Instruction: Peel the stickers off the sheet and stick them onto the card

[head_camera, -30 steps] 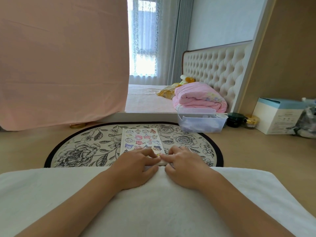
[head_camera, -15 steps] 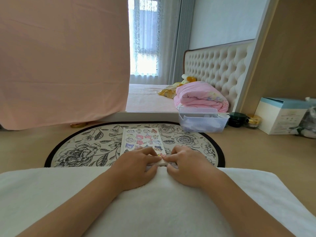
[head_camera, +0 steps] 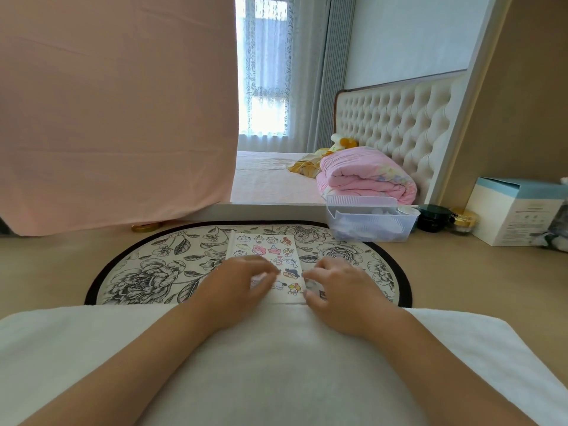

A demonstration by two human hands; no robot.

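Note:
The sticker sheet (head_camera: 265, 250), white with several small cartoon stickers, lies lengthwise on the floral placemat (head_camera: 147, 272). My left hand (head_camera: 236, 287) lies over the sheet's near left part, fingers curled and blurred by motion. My right hand (head_camera: 341, 290) sits at the sheet's near right edge, with thumb and forefinger pinching a small pale sticker (head_camera: 311, 284). A white strip (head_camera: 284, 298) shows beneath the sheet's near end; whether it is the card I cannot tell. A white towel (head_camera: 276, 348) covers my forearms' resting place and hides the sheet's near edge.
A clear plastic basket (head_camera: 372, 224) stands at the mat's far right corner. Beyond it are a dark jar (head_camera: 435, 217), a gold-lidded jar (head_camera: 464, 219) and a white-and-blue box (head_camera: 516, 210). A pink cloth (head_camera: 116, 112) hangs at the far left. Bare tabletop (head_camera: 461, 272) flanks the mat.
My hands, whose fingertips met at the sheet's near edge, have drawn apart: the left went left and forward over the sheet, the right moved right. More of the sheet's near stickers now show.

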